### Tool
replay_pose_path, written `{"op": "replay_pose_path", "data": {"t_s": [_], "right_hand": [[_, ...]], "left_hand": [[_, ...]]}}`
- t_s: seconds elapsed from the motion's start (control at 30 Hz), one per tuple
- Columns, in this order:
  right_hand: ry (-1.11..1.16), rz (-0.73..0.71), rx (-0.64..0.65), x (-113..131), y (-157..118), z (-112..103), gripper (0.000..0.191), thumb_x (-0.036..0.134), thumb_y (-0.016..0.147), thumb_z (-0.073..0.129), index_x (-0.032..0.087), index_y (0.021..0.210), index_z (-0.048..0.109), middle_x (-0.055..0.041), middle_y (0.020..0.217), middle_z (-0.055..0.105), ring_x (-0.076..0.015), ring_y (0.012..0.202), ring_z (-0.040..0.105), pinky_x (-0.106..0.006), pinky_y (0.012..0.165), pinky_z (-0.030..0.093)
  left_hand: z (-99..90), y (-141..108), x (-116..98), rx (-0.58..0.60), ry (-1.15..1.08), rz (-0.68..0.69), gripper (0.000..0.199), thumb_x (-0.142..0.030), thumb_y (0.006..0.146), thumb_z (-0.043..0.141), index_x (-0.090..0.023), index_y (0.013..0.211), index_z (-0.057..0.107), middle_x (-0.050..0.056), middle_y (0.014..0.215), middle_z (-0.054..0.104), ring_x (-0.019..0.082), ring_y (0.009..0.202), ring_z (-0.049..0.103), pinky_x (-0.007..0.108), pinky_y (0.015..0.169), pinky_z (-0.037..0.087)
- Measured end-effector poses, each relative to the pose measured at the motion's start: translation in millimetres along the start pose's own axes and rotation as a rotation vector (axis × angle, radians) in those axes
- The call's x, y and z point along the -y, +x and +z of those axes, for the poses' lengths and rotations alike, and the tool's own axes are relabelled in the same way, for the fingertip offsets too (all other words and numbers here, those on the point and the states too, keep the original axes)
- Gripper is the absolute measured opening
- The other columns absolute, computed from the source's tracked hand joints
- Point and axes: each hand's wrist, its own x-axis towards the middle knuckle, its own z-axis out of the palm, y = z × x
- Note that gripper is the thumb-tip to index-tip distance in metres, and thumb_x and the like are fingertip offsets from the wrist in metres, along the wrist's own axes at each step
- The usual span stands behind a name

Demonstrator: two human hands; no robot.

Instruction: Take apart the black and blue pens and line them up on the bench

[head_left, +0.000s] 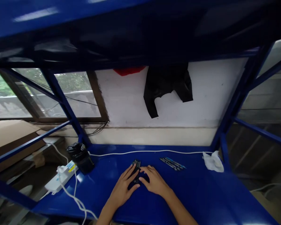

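Close in at twelve o'clock, I have both bare hands over the blue desk point(201, 192), gathered around a small cluster of dark pens point(137, 163). My left hand point(124, 186) comes up from seven o'clock, its fingers spread across the left side of the cluster and its thumb held well out. My right hand point(154, 182) comes in from five o'clock, fingers curved and thumb parted from them, the tips just beside the pens; from this view I cannot tell which fingertips actually touch. Slightly beyond, at one o'clock, a row of blue and silvery pens point(172, 163) lies slantwise, well apart from my hands. At ten o'clock I see a white power strip point(54, 184) with plugs in it, and just past it a black container point(84, 162). A crumpled white wad point(213, 162) sits at two o'clock. Farther off, a white cable point(154, 151) runs along the desk's back, and beyond it a black garment-like piece point(164, 79) hangs before the pale wall point(208, 93), with a window point(77, 89) at eleven.
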Motion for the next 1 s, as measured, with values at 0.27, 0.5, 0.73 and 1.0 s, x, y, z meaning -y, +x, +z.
{"op": "replay_pose_path", "data": {"t_s": [0.27,0.5,0.73,1.0], "right_hand": [[-0.211,-0.004,-0.285,-36.7,-2.6,-25.1,0.019,0.024,0.111,0.057,0.024,0.128,0.066,-0.0095,0.120,0.074,-0.0279,0.111,0.071,-0.048,0.103,0.055],[-0.629,0.088,-0.427,-98.2,-39.5,-77.3,0.013,0.036,0.110,0.067,0.024,0.115,0.070,-0.0109,0.119,0.072,-0.0316,0.107,0.068,-0.046,0.091,0.049],[-0.612,0.118,-0.452,-96.7,-44.7,-67.8,0.018,0.036,0.111,0.067,0.022,0.100,0.067,-0.0114,0.115,0.070,-0.0308,0.106,0.063,-0.043,0.090,0.045],[-0.265,0.160,-0.565,-88.9,-43.1,-74.1,0.039,0.055,0.118,0.042,0.024,0.108,0.064,-0.0109,0.102,0.075,-0.0294,0.093,0.066,-0.043,0.087,0.047]], "left_hand": [[6.3,-4.9,2.2,-0.074,0.033,-0.007,0.065,-0.052,0.110,0.067,-0.039,0.172,0.051,0.005,0.176,0.052,0.034,0.164,0.051,0.058,0.125,0.057],[15.6,-7.5,9.6,-0.193,-0.001,-0.064,0.064,-0.049,0.110,0.068,-0.039,0.171,0.051,0.004,0.173,0.058,0.033,0.160,0.056,0.059,0.123,0.059],[20.6,-9.5,13.7,-0.201,-0.033,-0.105,0.061,-0.047,0.110,0.068,-0.038,0.169,0.053,0.006,0.172,0.059,0.036,0.159,0.058,0.062,0.124,0.058],[22.8,-11.8,14.2,-0.188,-0.063,-0.174,0.055,-0.048,0.113,0.062,-0.037,0.167,0.056,0.007,0.172,0.059,0.035,0.157,0.060,0.061,0.124,0.059]]}}
